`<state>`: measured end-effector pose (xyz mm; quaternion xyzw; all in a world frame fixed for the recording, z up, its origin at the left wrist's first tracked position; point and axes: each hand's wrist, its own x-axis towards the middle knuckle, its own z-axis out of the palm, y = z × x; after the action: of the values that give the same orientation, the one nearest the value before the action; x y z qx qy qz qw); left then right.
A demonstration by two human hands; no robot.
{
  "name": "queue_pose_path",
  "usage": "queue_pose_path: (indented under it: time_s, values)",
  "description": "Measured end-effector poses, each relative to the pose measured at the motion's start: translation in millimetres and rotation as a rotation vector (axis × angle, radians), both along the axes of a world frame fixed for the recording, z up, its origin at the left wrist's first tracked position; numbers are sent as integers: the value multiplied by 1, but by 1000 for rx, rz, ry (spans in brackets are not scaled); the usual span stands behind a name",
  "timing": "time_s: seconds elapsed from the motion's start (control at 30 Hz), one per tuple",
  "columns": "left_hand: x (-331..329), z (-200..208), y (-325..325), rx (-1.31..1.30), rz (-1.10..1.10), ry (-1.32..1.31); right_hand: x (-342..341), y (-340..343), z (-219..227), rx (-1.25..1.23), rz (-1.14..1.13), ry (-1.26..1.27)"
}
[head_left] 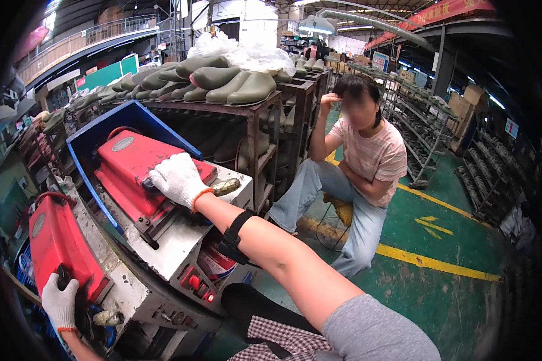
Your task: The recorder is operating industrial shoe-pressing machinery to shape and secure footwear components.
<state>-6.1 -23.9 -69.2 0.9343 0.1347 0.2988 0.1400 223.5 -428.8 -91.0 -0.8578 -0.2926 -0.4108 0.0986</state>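
Observation:
Two red machine lids lie side by side on white machine bodies. On the near left lid (55,237), my left hand (60,304), in a white knit glove with an orange cuff, is closed round a black knob (62,274). My right hand (179,177), gloved alike, reaches across to the other red lid (126,159). Its fingers are closed on a dark handle (148,184) at that lid's side, mostly covered by the glove. A worn, wrapped grip (226,186) sticks out beside this lid, and a similar grip (108,317) is by my left hand.
A blue guard (96,207) surrounds the right lid. A red button (194,281) and lit lamp (209,297) are on the white front. Olive shoes (250,87) fill the rack (259,114) behind. A seated person (367,150) is close on the right; shoe racks (418,129) stand beyond.

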Motion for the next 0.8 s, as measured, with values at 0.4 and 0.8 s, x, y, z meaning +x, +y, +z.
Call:
queue_pose_path:
  time_s: [0.4, 0.8]
  values:
    - [2, -1, 6, -22, 3, 39, 0, 0, 1, 39, 11, 25]
    - [1, 0, 4, 3, -2, 40, 1, 0, 1, 4, -15, 31]
